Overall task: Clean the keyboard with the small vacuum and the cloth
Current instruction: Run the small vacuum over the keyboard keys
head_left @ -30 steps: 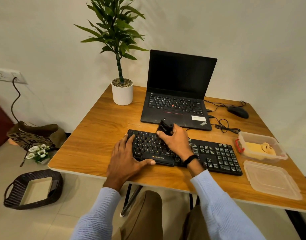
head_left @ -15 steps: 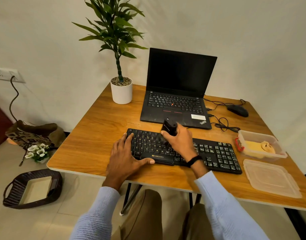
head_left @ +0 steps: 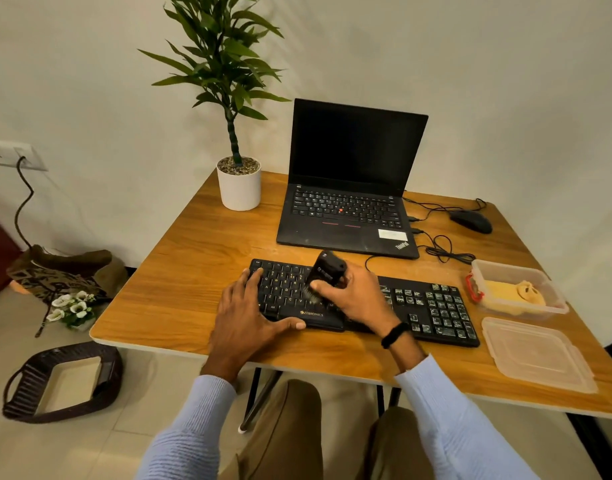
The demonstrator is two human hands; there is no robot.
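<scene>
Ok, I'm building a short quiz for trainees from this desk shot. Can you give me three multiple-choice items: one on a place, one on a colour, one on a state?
1. Where on the table does the open container with the yellow cloth sit?
A) at the left edge
B) on the right side, beyond the loose lid
C) in the far-left corner

2. What colour is the plant's pot?
A) white
B) black
C) red

3. What is the right hand doing?
A) lying flat, holding nothing
B) raised in the air, fingers spread
C) gripping the small vacuum on the keyboard

Answers:
1 B: the container stands near the right edge, with the lid nearer the person.
2 A: the pot is plain white.
3 C: the fingers curl round the vacuum, which has its brush end down on the keys.
</scene>
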